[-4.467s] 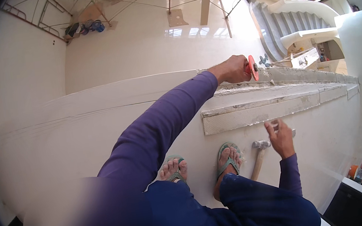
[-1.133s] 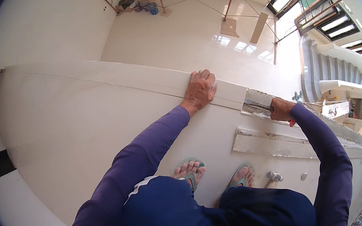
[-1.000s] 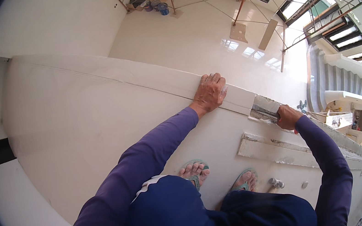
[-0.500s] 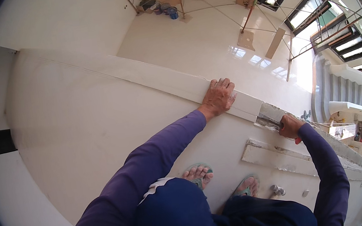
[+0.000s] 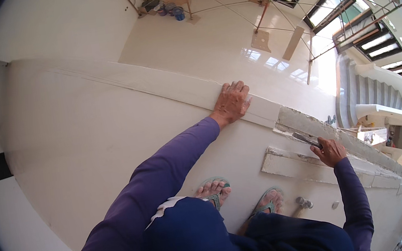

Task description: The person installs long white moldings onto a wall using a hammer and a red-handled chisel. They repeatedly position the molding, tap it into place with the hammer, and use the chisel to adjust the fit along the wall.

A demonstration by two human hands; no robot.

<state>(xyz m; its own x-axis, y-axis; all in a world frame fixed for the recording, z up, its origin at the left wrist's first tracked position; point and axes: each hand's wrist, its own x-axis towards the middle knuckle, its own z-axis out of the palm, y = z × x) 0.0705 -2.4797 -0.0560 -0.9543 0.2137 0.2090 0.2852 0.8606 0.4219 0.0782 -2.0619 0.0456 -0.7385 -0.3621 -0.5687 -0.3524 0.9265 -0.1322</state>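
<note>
My left hand (image 5: 231, 102) rests on a long cream tile strip (image 5: 167, 88) along the floor's edge, its fingers curled over the outer side. My right hand (image 5: 331, 151) is closed round the handle of what looks like a trowel. Its narrow dark blade (image 5: 305, 138) points left, above the rough strip of mortar (image 5: 308, 118) that continues past the tile's end. A loose tile strip (image 5: 296, 164) with mortar stuck along its edge and a ribbed end lies nearer me, just left of my right hand.
A short metal tool, perhaps a hammer (image 5: 302, 204), lies beside my right sandalled foot (image 5: 269, 200). Beyond the edge is a lower floor with scaffolding (image 5: 258, 20), blue paint cans (image 5: 178, 13) and loose boards (image 5: 294, 43). Curved grey stairs (image 5: 365, 84) stand at the right.
My right hand has drawn back from the tile's end, toward me and slightly right, and the blade now shows clear of the mortar strip. My left hand stays on the tile; the view has shifted.
</note>
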